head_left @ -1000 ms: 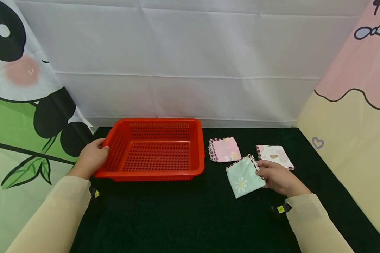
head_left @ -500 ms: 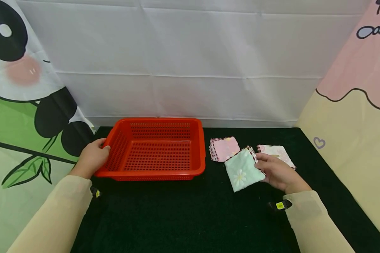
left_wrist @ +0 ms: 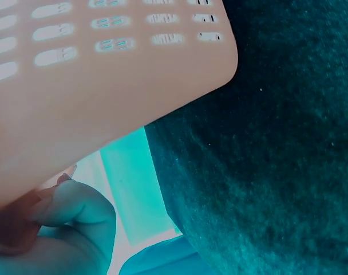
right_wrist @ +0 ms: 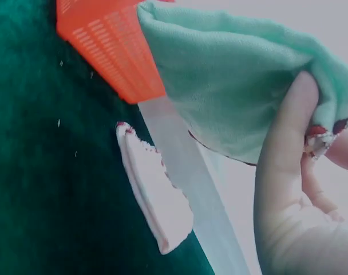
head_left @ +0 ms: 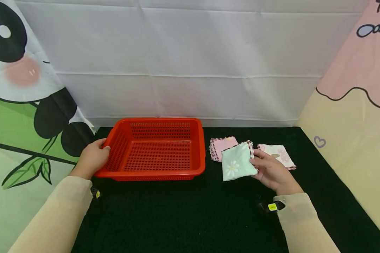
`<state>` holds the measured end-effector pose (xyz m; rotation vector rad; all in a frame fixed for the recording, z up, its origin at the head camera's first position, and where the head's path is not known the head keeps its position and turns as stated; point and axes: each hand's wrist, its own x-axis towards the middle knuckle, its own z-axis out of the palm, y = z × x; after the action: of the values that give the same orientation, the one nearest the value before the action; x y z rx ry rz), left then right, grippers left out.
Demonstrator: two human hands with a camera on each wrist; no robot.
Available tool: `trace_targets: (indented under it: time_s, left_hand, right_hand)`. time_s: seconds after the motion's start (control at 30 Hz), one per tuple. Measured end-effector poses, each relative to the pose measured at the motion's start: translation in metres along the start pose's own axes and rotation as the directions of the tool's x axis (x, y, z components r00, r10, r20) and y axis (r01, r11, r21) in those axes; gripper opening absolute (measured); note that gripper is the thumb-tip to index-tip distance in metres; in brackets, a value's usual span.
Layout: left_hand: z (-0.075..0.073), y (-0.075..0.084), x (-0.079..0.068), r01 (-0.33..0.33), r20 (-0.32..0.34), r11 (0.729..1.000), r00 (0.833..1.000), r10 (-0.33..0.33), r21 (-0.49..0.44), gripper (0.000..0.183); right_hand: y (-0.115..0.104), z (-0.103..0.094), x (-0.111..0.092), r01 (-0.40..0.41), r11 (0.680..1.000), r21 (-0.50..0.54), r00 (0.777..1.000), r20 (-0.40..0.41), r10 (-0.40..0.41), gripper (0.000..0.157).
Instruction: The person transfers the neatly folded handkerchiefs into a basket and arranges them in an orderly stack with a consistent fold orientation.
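A folded mint-green cloth [head_left: 237,163] with a white daisy and checked edging is pinched between the thumb and fingers of my right hand [head_left: 273,172]. In the right wrist view the green cloth [right_wrist: 237,86] hangs above the table, its edge gathered at the thumb. My left hand [head_left: 93,158] grips the left rim of a red perforated plastic basket [head_left: 158,175], which has nothing inside. Behind the green cloth lies a folded pink cloth [head_left: 223,142], partly covered by it in the head view. Right of that, a folded white patterned cloth [head_left: 282,156] lies behind my right hand.
The table has a dark green cover [head_left: 177,218]. A white sheet [head_left: 190,63] hangs along its back edge. Printed fabric panels stand at both sides, a panda one [head_left: 22,70] at left and a pink and cream one [head_left: 351,133] at right.
My right hand has lifted the green cloth and brought it left, so it now overlaps the pink cloth and uncovers more of the white one. My left hand and the basket have stayed put.
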<state>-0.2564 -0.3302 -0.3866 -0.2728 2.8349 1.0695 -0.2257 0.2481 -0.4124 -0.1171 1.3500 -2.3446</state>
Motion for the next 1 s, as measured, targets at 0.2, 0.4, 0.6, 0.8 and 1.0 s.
trace_targets:
  time_s: [0.2,0.4,0.6,0.8,1.0]
  left_hand:
    - [-0.001,0.001,-0.002,-0.022,-0.007,1.000,1.000,0.022,0.001,0.063]
    - [-0.001,0.000,-0.003,-0.016,-0.009,1.000,1.000,0.016,0.012,0.063]
    - [0.000,0.000,-0.003,-0.005,-0.002,1.000,1.000,0.005,0.013,0.063]
    - [0.000,0.001,-0.002,0.002,-0.002,1.000,1.000,-0.002,0.017,0.064]
    - [-0.001,0.004,-0.005,0.011,0.005,1.000,1.000,-0.011,0.010,0.065]
  right_hand:
    - [-0.001,0.019,0.009,0.061,0.998,0.024,0.998,-0.029,-0.061,0.039]
    - [-0.002,0.039,0.023,0.095,0.994,0.047,0.993,-0.074,-0.091,0.044]
    - [-0.002,0.056,0.035,0.133,0.989,0.066,0.987,-0.096,-0.127,0.045]
    - [-0.004,0.071,0.045,0.132,0.990,0.057,0.988,-0.082,-0.127,0.054]
    - [-0.007,0.089,0.058,0.108,0.994,0.023,0.988,-0.112,-0.105,0.051]
